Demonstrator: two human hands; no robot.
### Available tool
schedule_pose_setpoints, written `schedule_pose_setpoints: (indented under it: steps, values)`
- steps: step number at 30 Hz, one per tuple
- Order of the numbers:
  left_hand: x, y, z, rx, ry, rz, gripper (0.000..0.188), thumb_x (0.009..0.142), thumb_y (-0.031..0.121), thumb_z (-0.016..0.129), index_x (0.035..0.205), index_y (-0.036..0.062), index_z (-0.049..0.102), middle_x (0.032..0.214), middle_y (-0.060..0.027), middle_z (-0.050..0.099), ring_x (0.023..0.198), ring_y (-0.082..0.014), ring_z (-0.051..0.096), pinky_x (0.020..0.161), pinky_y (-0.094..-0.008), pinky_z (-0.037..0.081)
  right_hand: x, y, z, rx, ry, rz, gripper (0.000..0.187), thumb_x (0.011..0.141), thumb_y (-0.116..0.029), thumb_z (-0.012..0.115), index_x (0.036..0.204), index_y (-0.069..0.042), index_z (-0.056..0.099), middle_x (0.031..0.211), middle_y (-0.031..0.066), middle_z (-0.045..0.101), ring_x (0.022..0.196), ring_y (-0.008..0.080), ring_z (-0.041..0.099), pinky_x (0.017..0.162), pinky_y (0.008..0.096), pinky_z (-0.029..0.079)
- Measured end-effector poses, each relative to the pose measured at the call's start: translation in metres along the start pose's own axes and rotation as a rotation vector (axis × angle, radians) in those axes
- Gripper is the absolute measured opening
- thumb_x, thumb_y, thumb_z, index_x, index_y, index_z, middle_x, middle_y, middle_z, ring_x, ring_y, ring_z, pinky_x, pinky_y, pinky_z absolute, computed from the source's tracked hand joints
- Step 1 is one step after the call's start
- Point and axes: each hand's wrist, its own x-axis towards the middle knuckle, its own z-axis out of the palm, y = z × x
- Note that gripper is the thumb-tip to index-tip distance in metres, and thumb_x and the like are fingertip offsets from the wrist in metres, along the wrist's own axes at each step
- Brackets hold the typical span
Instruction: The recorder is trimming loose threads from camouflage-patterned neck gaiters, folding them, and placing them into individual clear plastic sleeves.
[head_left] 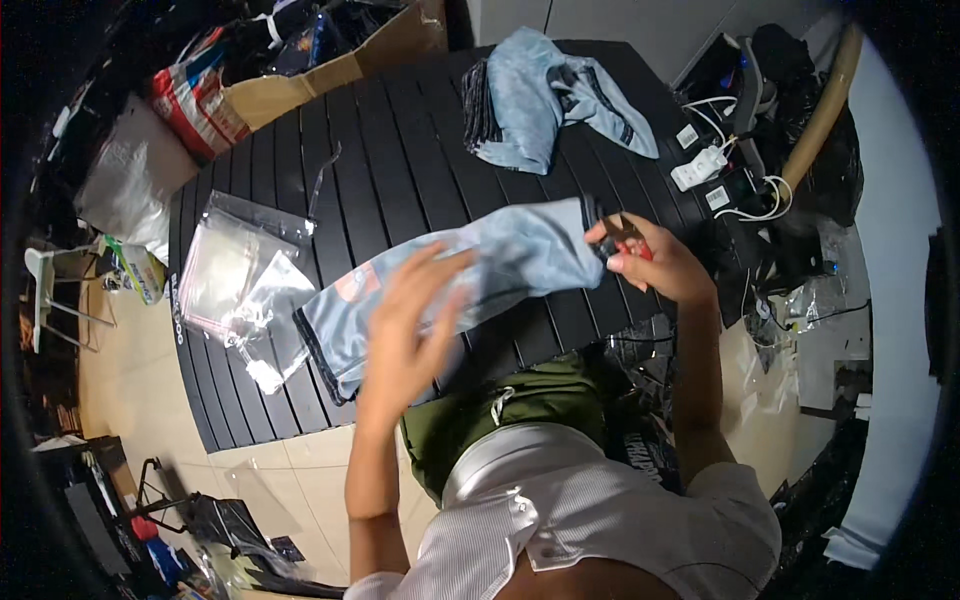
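A light blue, mottled fabric tube (pixel 530 250), like a sleeve with dark bands at both ends and an orange patch, lies across the near side of the black slatted table (pixel 400 150). Over its left half is my left hand (pixel 415 300), blurred, with fingers spread; whether it touches the fabric is unclear. At the right end, my right hand (pixel 655 262) is closed around a small red-handled tool (pixel 634 249), whose exact kind I cannot make out. Its fingertips meet the dark band there. More of the blue fabric pieces (pixel 530 105) lie in a loose pile at the far side.
Clear plastic bags (pixel 245 275) lie on the table's left. White chargers and cables (pixel 700 168) sit at the right edge. An open cardboard box (pixel 330 80) stands beyond the far left edge, beside a red and white bag (pixel 195 95). A cardboard tube (pixel 822 115) leans at far right.
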Motion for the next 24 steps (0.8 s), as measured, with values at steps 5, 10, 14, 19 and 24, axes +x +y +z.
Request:
schedule_pose_setpoints:
  steps: [5,10,14,19,24]
  values:
    - [0.087,0.046,0.030,-0.207,-0.496,0.197,0.040,0.071,0.027,0.072,0.097,-0.0003,0.060,0.083,-0.0116,0.062,0.073,-0.0159,0.056,0.065,-0.0279,0.044,-0.001,-0.039,-0.005,-0.042,0.041,-0.360,0.026,0.075,0.003,0.060,0.100,-0.003,0.056,0.088,0.0001,0.058,0.071,0.0019,0.049,0.062,0.0137,0.039]
    - [0.140,0.073,0.004,-0.160,-0.082,0.213,0.037,0.070,0.029,0.070,0.075,-0.0019,0.050,0.055,-0.0156,0.045,0.047,-0.0202,0.043,0.047,-0.0318,0.038,-0.010,-0.035,-0.001,0.286,0.819,-0.486,0.015,0.076,-0.009,0.061,0.088,-0.003,0.055,0.083,-0.0003,0.056,0.050,0.0021,0.039,0.046,0.0149,0.031]
    - [0.149,0.129,-0.030,-0.003,0.307,0.358,0.033,0.070,0.023,0.072,0.077,-0.0006,0.049,0.060,-0.0069,0.047,0.056,-0.0165,0.045,0.049,-0.0270,0.037,-0.011,-0.028,0.077,0.304,0.719,-0.715,0.025,0.072,-0.019,0.068,0.084,-0.003,0.054,0.089,0.0080,0.058,0.049,0.0037,0.041,0.046,0.0151,0.030]
    - [0.147,0.153,-0.060,-0.117,0.591,0.514,0.027,0.073,0.013,0.073,0.080,0.0015,0.049,0.067,0.0034,0.048,0.061,-0.0016,0.045,0.050,-0.0161,0.035,0.017,-0.019,0.133,-0.314,0.821,-0.613,0.055,0.064,-0.018,0.077,0.109,0.003,0.053,0.112,0.0086,0.053,0.066,0.0101,0.052,0.058,0.0220,0.044]
    - [0.098,0.154,-0.109,-0.253,0.692,0.390,0.018,0.076,0.011,0.068,0.078,0.0019,0.052,0.072,0.0019,0.055,0.065,-0.0037,0.049,0.057,-0.0171,0.039,0.042,0.010,0.070,0.065,0.546,-0.457,0.017,0.078,-0.001,0.058,0.095,0.004,0.059,0.082,0.0041,0.063,0.074,0.0099,0.058,0.067,0.0251,0.048]
